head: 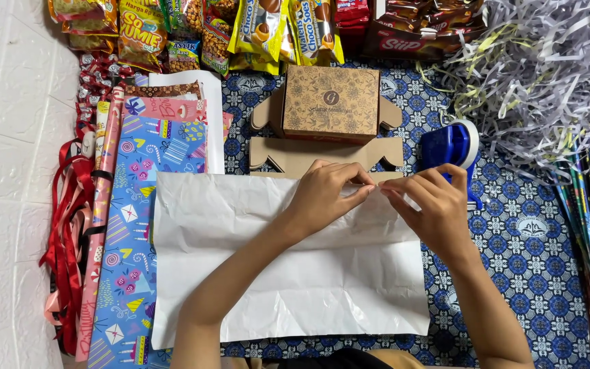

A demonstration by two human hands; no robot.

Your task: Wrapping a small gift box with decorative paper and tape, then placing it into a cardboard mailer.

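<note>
A large creased sheet of white paper (288,266) lies spread before me. My left hand (326,198) and my right hand (431,205) meet at its far edge, fingertips pinched together on something small there, which I cannot make out. Just beyond my hands stands a brown patterned cardboard box (329,102) with its flaps open. A blue tape dispenser (448,145) sits right behind my right hand.
Colourful wrapping paper sheets (145,157) and red ribbons (69,225) lie at the left. Snack packets (240,31) line the far edge. A heap of shredded paper (541,75) fills the far right. Everything rests on a blue patterned cloth (513,273).
</note>
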